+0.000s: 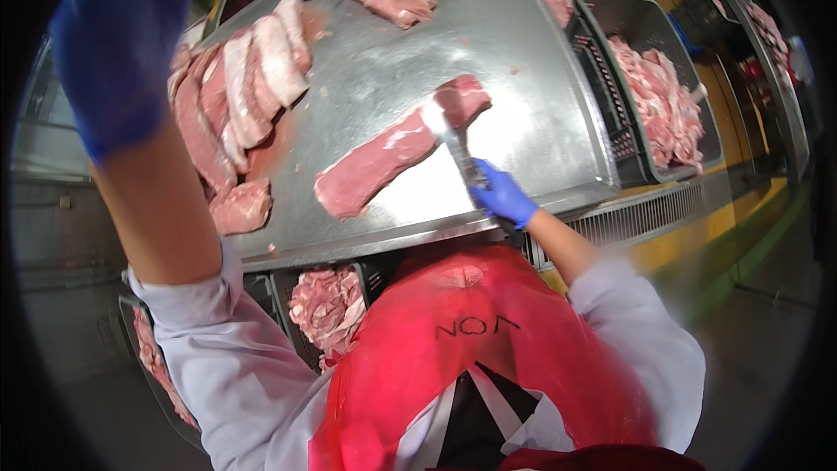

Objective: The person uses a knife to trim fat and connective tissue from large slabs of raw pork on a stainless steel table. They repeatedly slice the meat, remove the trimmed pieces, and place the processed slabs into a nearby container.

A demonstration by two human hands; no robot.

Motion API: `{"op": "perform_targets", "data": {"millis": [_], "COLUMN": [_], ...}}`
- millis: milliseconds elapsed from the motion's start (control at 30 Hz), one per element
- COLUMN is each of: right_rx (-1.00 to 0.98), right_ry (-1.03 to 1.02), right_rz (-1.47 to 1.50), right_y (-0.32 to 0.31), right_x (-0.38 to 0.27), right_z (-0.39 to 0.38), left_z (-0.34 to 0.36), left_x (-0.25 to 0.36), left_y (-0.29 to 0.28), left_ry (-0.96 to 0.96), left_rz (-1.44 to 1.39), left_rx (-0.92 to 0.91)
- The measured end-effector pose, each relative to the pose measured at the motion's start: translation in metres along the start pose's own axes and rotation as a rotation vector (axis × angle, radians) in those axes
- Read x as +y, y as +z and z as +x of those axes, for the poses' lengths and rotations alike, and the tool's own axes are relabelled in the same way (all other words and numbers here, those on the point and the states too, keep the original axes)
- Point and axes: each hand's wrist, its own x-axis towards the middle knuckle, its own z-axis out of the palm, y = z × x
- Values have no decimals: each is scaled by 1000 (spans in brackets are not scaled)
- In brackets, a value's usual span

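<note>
- The right hand [506, 195], blue-gloved and right of the frame's centre, was closed around the handle of a knife [455, 151], whose blade pointed up and to the left.
- The boneless loin [375, 166] lay slantwise on the steel table [558, 105], mid-frame, its darker end at upper right and its paler end at lower left.
- Blade and loin overlapped near that upper-right end; with the blur and glare, one could not tell whether the edge had bitten in or only passed above.
- Good knife work here seemed to call for a shallow angle along the surface, following the pale streaks so that little lean meat came away.
- Light, long strokes probably suited such soft, wet meat better than pressing; a steadying hand would have helped against sliding, set well behind the edge.
- The left hand [122, 52], also gloved, was raised at the upper left of the frame, too blurred to tell whether its fingers were apart or together.
- The loin lay up and to the left of the right hand, bridged by the blade; from the left hand it was well apart, toward the lower right.
- Fat-edged slabs [240, 92] lay between the left hand and the loin in the frame.
</note>
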Motion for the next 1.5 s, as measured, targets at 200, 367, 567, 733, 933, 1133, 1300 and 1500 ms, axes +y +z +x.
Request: {"op": "perform_targets", "data": {"millis": [200, 367, 567, 733, 933, 1133, 1300, 1500], "right_rx": [428, 438, 462, 411, 211, 228, 376, 379], "right_ry": [156, 252, 43, 187, 286, 292, 353, 316], "right_rz": [39, -185, -557, -695, -870, -568, -362, -254], "right_y": [-147, -172, -191, -174, -148, -175, -184, -169], "right_x": [63, 71, 67, 98, 67, 82, 77, 63], "right_z": [-123, -98, 54, 72, -25, -70, -99, -120], "left_z": [-263, -370, -389, -418, -400, -397, -359, -214], "left_x": [-26, -107, -157, -195, -236, -215, -167, -123], "left_y": [55, 216, 428, 453, 445, 434, 387, 315], "left_ry": [-605, -421, -536, -473, -608, -815, -860, -562], "left_rz": [266, 313, 497, 420, 560, 464, 351, -37], "left_rx": [-1040, -1039, -469, -221, -161, -416, -771, -439]}}
